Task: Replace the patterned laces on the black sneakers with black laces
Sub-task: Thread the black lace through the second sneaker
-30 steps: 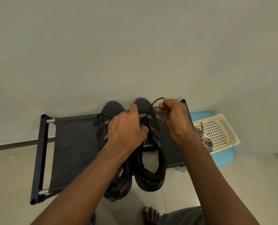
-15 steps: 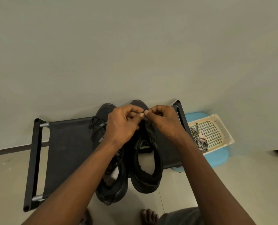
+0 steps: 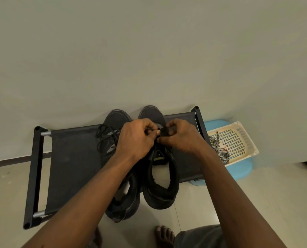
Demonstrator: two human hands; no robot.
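Two black sneakers lie side by side on a low black fabric rack (image 3: 72, 158), toes toward the wall. The left sneaker (image 3: 117, 120) carries a black lace (image 3: 104, 138) bunched loosely on its left side. Over the front of the right sneaker (image 3: 160, 190), my left hand (image 3: 136, 138) and my right hand (image 3: 181, 138) meet, both pinching a black lace end at its upper eyelets. My fingers hide the lace and eyelets. The patterned black-and-white laces (image 3: 219, 151) lie in a cream basket to the right.
The cream plastic basket (image 3: 238, 138) rests on a blue stool (image 3: 242, 169) right of the rack. A pale wall stands directly behind the shoes. My bare foot (image 3: 164, 235) is on the tiled floor below the sneakers.
A second ago my right hand held a raised loop of black lace above the shoe. Both hands have since come together low over the right sneaker's front, fingertips touching.
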